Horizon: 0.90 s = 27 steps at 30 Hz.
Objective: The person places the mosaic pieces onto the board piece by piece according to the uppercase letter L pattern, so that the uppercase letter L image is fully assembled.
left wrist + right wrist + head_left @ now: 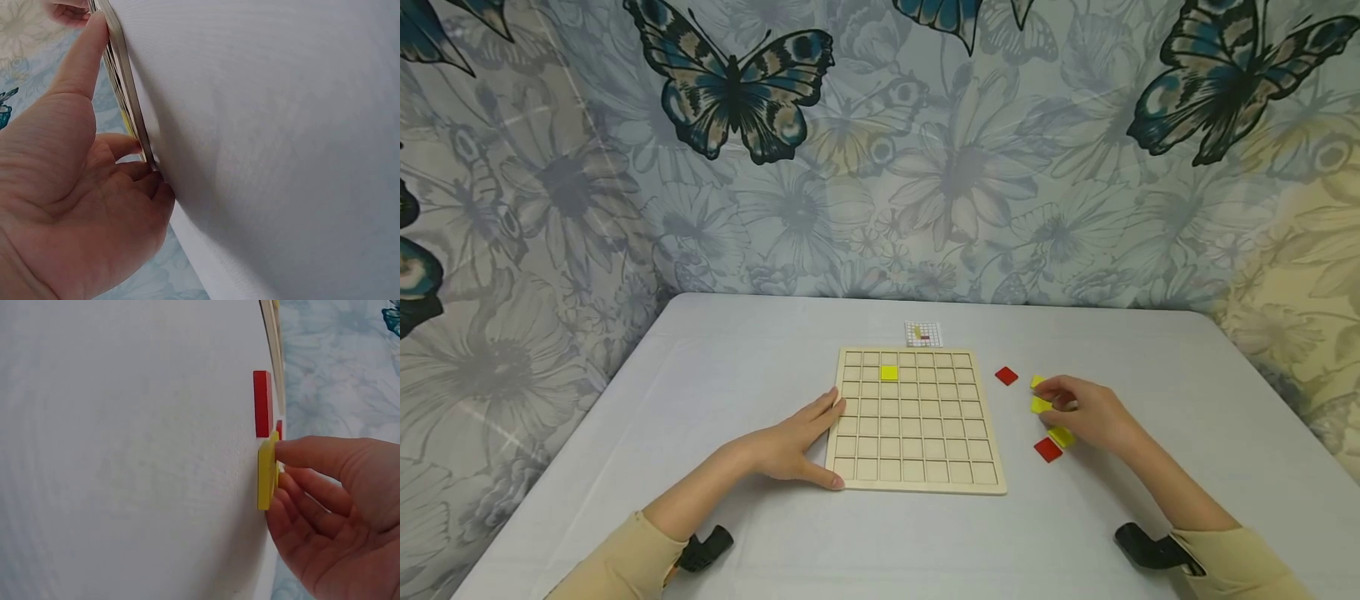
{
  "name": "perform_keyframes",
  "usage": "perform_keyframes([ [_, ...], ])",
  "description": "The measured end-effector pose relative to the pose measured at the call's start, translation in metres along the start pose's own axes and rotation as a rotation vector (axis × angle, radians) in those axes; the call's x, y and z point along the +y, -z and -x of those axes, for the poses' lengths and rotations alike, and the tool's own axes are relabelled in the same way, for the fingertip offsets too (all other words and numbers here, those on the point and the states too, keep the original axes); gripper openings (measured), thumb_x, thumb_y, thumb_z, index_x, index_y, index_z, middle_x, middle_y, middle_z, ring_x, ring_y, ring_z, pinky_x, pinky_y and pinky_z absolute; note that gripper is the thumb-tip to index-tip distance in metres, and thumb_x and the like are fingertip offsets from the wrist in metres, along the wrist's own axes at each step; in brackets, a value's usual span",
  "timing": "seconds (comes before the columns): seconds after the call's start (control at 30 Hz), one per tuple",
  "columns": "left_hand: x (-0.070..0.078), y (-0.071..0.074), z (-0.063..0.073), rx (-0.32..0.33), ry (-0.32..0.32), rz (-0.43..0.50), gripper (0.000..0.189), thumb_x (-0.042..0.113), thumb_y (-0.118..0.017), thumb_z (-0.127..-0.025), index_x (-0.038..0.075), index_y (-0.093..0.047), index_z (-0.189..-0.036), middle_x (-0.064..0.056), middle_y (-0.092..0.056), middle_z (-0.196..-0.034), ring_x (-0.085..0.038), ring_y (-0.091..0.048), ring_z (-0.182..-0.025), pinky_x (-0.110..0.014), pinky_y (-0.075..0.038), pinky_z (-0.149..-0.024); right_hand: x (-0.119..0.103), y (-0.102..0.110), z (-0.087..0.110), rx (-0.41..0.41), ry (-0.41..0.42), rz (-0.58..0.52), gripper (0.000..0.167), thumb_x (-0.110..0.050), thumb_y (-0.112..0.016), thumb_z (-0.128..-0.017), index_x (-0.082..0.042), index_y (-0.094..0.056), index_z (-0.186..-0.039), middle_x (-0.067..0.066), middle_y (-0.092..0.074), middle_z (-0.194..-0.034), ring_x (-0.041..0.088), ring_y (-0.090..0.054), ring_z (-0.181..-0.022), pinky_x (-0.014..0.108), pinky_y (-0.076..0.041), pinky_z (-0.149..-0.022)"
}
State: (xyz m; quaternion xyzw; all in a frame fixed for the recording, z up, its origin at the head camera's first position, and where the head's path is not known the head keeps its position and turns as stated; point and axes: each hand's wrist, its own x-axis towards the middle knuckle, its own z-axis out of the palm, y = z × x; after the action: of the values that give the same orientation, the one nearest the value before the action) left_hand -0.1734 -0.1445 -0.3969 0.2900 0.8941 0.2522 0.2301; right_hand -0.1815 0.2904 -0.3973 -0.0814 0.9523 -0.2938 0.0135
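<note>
A wooden grid board (917,429) lies flat, with one yellow square tile (889,372) in a cell of its second row from the far side. My left hand (786,446) rests along the board's left edge, thumb at the near corner and fingertips farther up. To the right of the board, my right hand (1093,412) pinches a yellow tile (1041,405) between thumb and fingers, partly hiding it. Just beyond the fingertips shows another yellow tile (1037,381). Nearer me, a yellow tile (1062,437) lies against a red tile (1048,450).
Another red tile (1007,376) lies between the board and my right hand. Behind the board is a small card (922,334) printed with a coloured grid pattern. All this is on a white-covered table (760,342) before a butterfly-patterned backdrop (850,208).
</note>
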Motion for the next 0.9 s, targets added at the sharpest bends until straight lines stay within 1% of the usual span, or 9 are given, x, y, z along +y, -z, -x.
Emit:
perform_keyframes([
  [0.2,0.0,0.001,0.0,0.003,-0.007,0.011,0.111,0.049,-0.077,-0.08,0.002,-0.011,-0.156,-0.016,0.004,-0.162,-0.031,0.002,-0.148,-0.05,-0.013,-0.116,-0.002,-0.001,-0.001,-0.026,0.019,-0.055,0.037,-0.009,-0.075,-0.084,0.0,-0.064,-0.118,0.014,-0.065,-0.11,0.028,-0.058,-0.097,0.041,-0.054,-0.082],
  [0.37,0.0,0.001,0.0,0.003,-0.012,0.016,0.111,0.048,-0.078,-0.08,0.002,-0.011,-0.156,-0.017,0.004,-0.162,-0.032,0.002,-0.148,-0.05,-0.013,-0.116,0.0,0.001,-0.001,-0.036,0.004,-0.053,0.041,-0.012,-0.076,-0.084,0.001,-0.063,-0.12,0.014,-0.065,-0.112,0.029,-0.058,-0.099,0.044,-0.053,-0.084],
  [0.43,0.0,0.0,0.0,0.002,-0.013,0.018,0.111,0.048,-0.077,-0.08,0.002,-0.011,-0.156,-0.017,0.004,-0.162,-0.032,0.002,-0.148,-0.05,-0.013,-0.116,0.002,0.001,-0.001,-0.042,-0.002,-0.053,0.042,-0.014,-0.077,-0.084,0.001,-0.063,-0.121,0.014,-0.065,-0.111,0.029,-0.058,-0.099,0.041,-0.054,-0.083],
  [0.57,0.0,0.0,0.0,0.0,-0.013,0.021,0.111,0.048,-0.077,-0.08,0.001,-0.01,-0.156,-0.017,0.005,-0.162,-0.032,0.002,-0.148,-0.05,-0.013,-0.116,0.006,0.002,-0.002,-0.047,0.003,-0.057,0.042,-0.016,-0.077,-0.084,0.001,-0.063,-0.12,0.011,-0.064,-0.107,0.029,-0.059,-0.097,0.032,-0.054,-0.079],
  [0.73,0.001,0.0,0.001,0.0,-0.014,0.021,0.111,0.048,-0.077,-0.081,0.001,-0.01,-0.156,-0.017,0.005,-0.162,-0.032,0.001,-0.148,-0.051,-0.013,-0.116,0.008,0.002,-0.003,-0.027,0.017,-0.046,0.039,-0.014,-0.076,-0.084,0.0,-0.064,-0.118,0.007,-0.064,-0.1,0.025,-0.059,-0.093,0.021,-0.052,-0.074],
  [0.8,0.001,0.0,0.001,0.001,-0.014,0.02,0.111,0.048,-0.077,-0.081,0.001,-0.01,-0.156,-0.017,0.005,-0.162,-0.032,0.001,-0.148,-0.051,-0.013,-0.116,0.008,0.002,-0.003,-0.015,0.023,-0.034,0.036,-0.014,-0.076,-0.084,-0.001,-0.065,-0.116,0.005,-0.065,-0.098,0.024,-0.059,-0.091,0.019,-0.051,-0.073],
  [0.9,0.0,0.0,0.001,0.0,-0.01,0.019,0.111,0.049,-0.077,-0.081,0.002,-0.01,-0.156,-0.017,0.005,-0.162,-0.032,0.002,-0.148,-0.05,-0.013,-0.116,0.008,0.002,-0.004,0.005,0.033,-0.016,0.034,-0.013,-0.077,-0.083,-0.002,-0.066,-0.113,0.004,-0.065,-0.096,0.023,-0.061,-0.089,0.021,-0.052,-0.073],
])
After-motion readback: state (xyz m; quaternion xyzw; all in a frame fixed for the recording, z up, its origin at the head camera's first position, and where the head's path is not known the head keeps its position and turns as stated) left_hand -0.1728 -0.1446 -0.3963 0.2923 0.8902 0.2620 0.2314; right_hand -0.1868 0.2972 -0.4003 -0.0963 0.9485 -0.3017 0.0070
